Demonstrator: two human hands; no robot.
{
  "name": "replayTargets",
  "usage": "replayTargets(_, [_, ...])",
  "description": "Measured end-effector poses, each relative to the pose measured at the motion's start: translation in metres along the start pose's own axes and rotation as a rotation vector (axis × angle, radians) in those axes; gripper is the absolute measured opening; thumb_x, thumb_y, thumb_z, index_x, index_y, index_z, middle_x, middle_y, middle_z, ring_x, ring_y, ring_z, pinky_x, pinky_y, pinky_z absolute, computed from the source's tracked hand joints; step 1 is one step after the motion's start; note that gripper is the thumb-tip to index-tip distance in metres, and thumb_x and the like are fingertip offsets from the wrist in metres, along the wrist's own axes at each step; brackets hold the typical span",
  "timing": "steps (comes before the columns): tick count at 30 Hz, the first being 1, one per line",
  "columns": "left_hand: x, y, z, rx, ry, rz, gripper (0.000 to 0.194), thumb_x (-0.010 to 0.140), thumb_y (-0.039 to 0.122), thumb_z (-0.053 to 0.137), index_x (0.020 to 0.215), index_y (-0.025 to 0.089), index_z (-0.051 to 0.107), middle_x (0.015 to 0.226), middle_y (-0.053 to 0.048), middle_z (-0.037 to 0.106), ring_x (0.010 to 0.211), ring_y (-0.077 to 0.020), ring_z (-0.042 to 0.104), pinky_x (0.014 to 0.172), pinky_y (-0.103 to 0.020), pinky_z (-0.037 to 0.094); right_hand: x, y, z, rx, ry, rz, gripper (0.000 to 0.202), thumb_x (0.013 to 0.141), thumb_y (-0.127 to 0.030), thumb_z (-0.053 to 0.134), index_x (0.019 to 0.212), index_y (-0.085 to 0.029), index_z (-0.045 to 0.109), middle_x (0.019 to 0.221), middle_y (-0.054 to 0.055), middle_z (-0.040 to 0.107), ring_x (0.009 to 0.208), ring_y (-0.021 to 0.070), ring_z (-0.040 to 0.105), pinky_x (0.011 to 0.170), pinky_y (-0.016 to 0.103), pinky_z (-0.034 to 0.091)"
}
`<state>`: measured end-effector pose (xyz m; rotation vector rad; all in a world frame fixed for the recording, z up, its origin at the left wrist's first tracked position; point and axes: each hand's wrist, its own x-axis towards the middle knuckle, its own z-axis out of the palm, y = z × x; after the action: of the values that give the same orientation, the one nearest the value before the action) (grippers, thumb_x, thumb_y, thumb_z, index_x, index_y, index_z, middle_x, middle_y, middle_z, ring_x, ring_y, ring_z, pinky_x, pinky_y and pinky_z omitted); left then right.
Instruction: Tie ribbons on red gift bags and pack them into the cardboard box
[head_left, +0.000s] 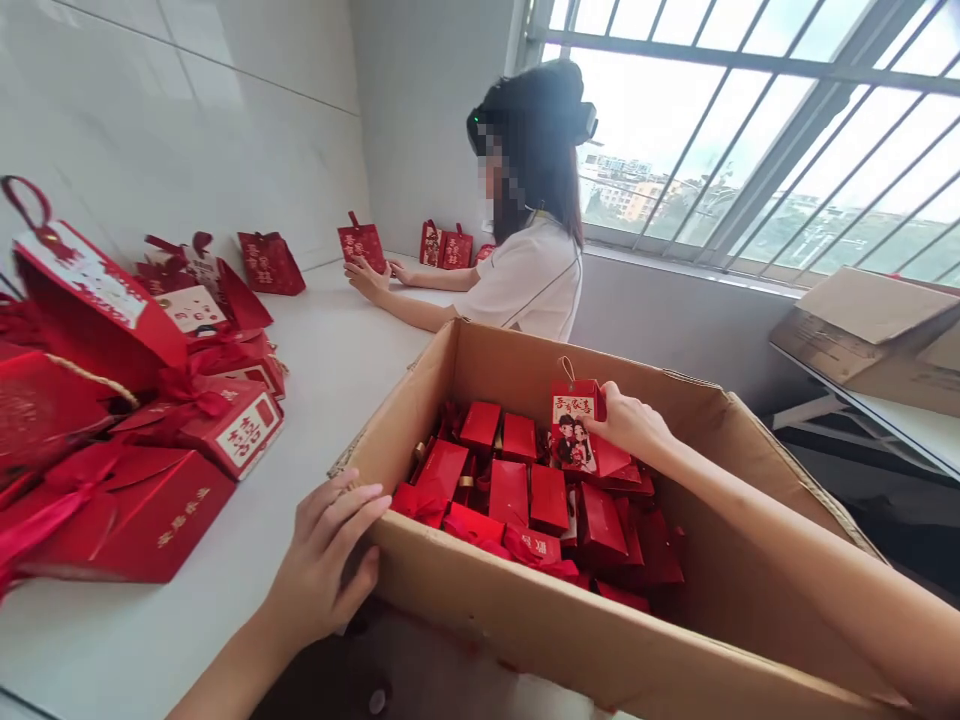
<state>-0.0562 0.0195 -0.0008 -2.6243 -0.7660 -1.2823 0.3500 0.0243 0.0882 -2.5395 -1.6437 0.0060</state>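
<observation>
In my right hand is a small red gift box with a loop on top and a cartoon couple printed on its front. It is held upright inside a large cardboard box, above several other red gift boxes lying there. My left hand grips the near left corner of the cardboard box, its fingers over the rim and its thumb on the near side.
A white table bears several red gift boxes with ribbons at the left. Beyond it, a co-worker in a headset touches a red gift box. Cardboard lies on a shelf at the right, below a barred window.
</observation>
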Motion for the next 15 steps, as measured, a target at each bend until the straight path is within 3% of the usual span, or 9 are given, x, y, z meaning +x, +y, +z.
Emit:
replayTargets(5, [0.002, 0.002, 0.002, 0.01, 0.04, -0.014, 0.051, 0.078, 0.01, 0.048, 0.127, 0.022, 0.046, 0.113, -0.009, 0.06, 0.122, -0.0277, 0.046, 0.099, -0.045, 0.04, 0.025, -0.036, 0.039, 0.496, 0.058, -0.009, 0.045, 0.074, -0.048, 0.064, 0.101, -0.018, 0.044, 0.098, 0.011, 0.069, 0.089, 0.0254, 0.066, 0.071, 0.032, 0.051])
replayTargets(9, [0.004, 0.006, 0.002, 0.008, 0.055, -0.002, 0.047, 0.076, 0.009, 0.047, 0.121, 0.018, 0.049, 0.11, -0.009, 0.06, 0.121, -0.0269, 0.046, 0.098, -0.044, 0.039, 0.043, -0.082, 0.079, 0.626, 0.079, 0.042, 0.045, 0.08, -0.05, 0.055, 0.108, -0.017, 0.043, 0.107, 0.011, 0.067, 0.093, 0.0221, 0.065, 0.073, 0.03, 0.052])
replayTargets(15, [0.006, 0.012, 0.0, -0.002, 0.073, -0.013, 0.045, 0.074, 0.008, 0.045, 0.118, 0.015, 0.05, 0.11, -0.01, 0.061, 0.121, -0.0252, 0.045, 0.1, -0.042, 0.036, 0.047, -0.154, 0.125, 0.666, 0.044, 0.031, 0.046, 0.077, -0.046, 0.058, 0.107, -0.015, 0.042, 0.11, 0.017, 0.061, 0.1, 0.0282, 0.061, 0.081, 0.033, 0.048])
